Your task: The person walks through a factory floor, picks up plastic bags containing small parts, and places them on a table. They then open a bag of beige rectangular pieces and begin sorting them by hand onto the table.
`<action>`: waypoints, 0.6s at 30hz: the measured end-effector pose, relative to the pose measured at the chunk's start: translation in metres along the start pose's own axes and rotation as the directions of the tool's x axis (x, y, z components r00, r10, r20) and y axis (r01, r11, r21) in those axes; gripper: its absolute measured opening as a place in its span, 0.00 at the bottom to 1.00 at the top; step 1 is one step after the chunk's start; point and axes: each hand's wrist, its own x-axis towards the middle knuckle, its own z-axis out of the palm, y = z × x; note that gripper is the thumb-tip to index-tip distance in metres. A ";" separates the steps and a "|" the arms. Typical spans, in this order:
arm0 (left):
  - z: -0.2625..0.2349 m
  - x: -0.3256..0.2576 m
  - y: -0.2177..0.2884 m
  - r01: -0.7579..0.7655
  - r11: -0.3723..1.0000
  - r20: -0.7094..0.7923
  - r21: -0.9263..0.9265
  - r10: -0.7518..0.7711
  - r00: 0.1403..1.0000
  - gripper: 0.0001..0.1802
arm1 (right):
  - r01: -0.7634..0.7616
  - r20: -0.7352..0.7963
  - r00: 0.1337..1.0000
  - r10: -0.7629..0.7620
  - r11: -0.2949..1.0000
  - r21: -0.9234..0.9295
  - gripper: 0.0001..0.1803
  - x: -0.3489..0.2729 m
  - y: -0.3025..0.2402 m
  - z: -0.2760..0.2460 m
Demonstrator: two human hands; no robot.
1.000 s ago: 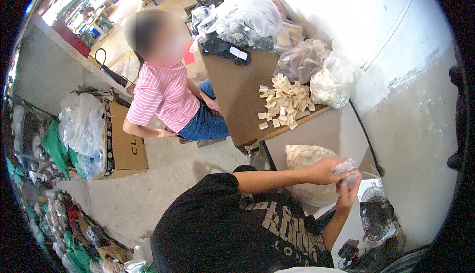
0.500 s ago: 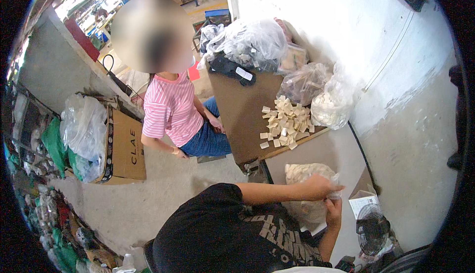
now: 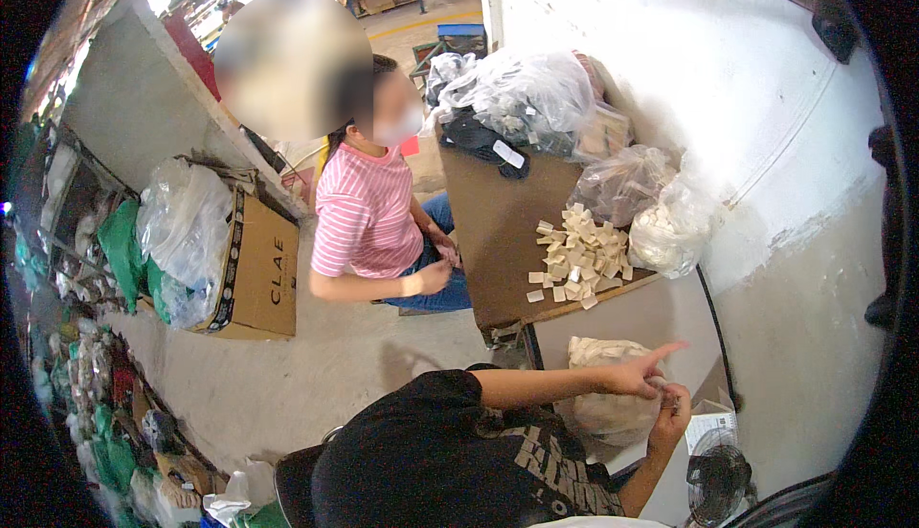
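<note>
A clear plastic bag (image 3: 613, 418) filled with pale pieces sits on the grey tabletop in front of my body. My left hand (image 3: 636, 375) reaches across its top, index finger stretched out and the other fingers closed at the gathered bag neck. Close beside it, my right hand (image 3: 674, 411) pinches the same twisted neck from the right. The exact grip of the fingertips is partly hidden. Just beyond the bag, a pile of small cream-coloured blocks (image 3: 582, 255) lies on the brown table (image 3: 498, 241).
Several filled plastic bags (image 3: 670, 236) stand along the white wall. A black fan (image 3: 718, 478) is at the lower right. Across on the left, a person in a pink striped shirt (image 3: 364, 207) sits by the brown table. A cardboard box (image 3: 268, 274) stands farther left.
The view has shifted, so the scene sits farther right and lower. My left index finger now points outward. The seated person's hand has risen from beside the seat to the lap.
</note>
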 end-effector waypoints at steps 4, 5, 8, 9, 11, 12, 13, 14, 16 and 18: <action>0.008 0.006 -0.005 -0.075 0.801 -0.133 0.594 0.189 0.973 0.43 | -0.052 -0.178 0.984 0.015 0.977 -0.206 0.14 0.002 -0.014 0.013; 0.008 0.006 -0.004 0.104 0.718 -0.206 0.688 0.056 0.977 0.37 | -0.044 -0.188 0.982 -0.004 0.967 -0.250 0.15 0.002 -0.015 0.015; -0.001 0.005 0.002 0.370 0.505 -0.302 0.779 -0.215 0.929 0.22 | -0.001 -0.142 0.984 -0.107 0.796 -0.605 0.22 0.002 -0.014 0.015; -0.003 0.004 0.004 0.377 0.471 -0.272 0.797 -0.276 0.922 0.19 | 0.098 -0.131 0.959 -0.250 0.732 -0.674 0.22 0.003 -0.013 0.012; -0.005 0.002 0.006 0.356 0.692 -0.161 0.628 -0.333 0.929 0.17 | 0.229 -0.088 0.871 -0.484 0.557 -0.799 0.24 0.006 -0.015 0.005; -0.005 0.002 0.006 0.343 0.781 -0.115 0.522 -0.334 0.936 0.18 | 0.151 -0.125 0.893 -0.433 0.548 -0.823 0.23 0.008 -0.017 0.003; -0.004 0.004 0.004 0.272 0.838 -0.116 0.472 -0.247 0.962 0.20 | 0.074 -0.163 0.909 -0.384 0.533 -0.843 0.23 0.009 -0.020 0.002; 0.000 0.007 0.002 0.198 0.882 -0.148 0.428 -0.148 0.978 0.23 | -0.005 -0.223 0.909 -0.351 0.528 -0.849 0.23 0.010 -0.024 0.004; 0.003 0.020 -0.004 0.264 0.926 -0.249 0.271 -0.198 0.948 0.26 | -0.066 -0.253 0.923 -0.291 0.527 -0.847 0.21 0.010 -0.031 0.014; 0.002 0.040 -0.011 0.490 0.871 -0.318 0.019 -0.460 0.829 0.26 | -0.092 -0.267 0.931 -0.247 0.551 -0.829 0.20 0.008 -0.037 0.030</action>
